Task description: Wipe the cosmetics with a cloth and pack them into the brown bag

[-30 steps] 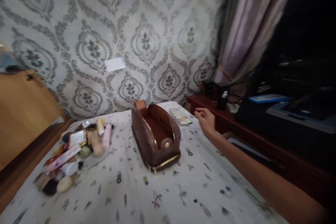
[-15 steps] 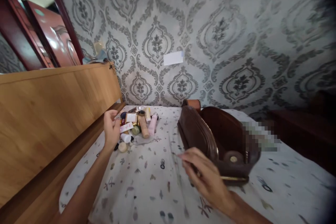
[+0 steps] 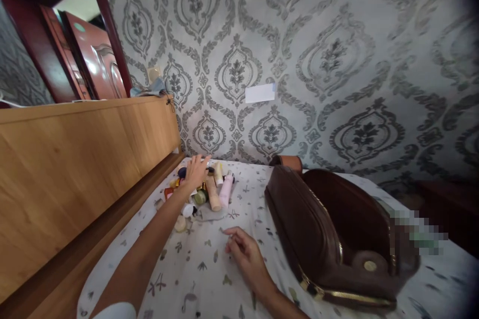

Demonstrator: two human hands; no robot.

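Observation:
My left hand reaches over the back of a pile of cosmetics, its fingers spread; I cannot make out what lies under the palm. Beside it are a beige tube, a pink tube, a yellow-and-white tube and a green-lidded jar. A white bottle and a cream-coloured round item lie nearer to me. My right hand hovers over the sheet, fingers curled and apart, with nothing seen in it. To its right a brown leather bag stands unzipped.
A wooden board runs along the left side of the patterned sheet. Behind is a papered wall with a white card on it. A brown strap or roll lies behind the bag. A blurred-out item is at the right.
My left hand has moved right and forward over the pile. My right hand has moved left, away from the bag. The view has shifted, so the bag appears lower and further right.

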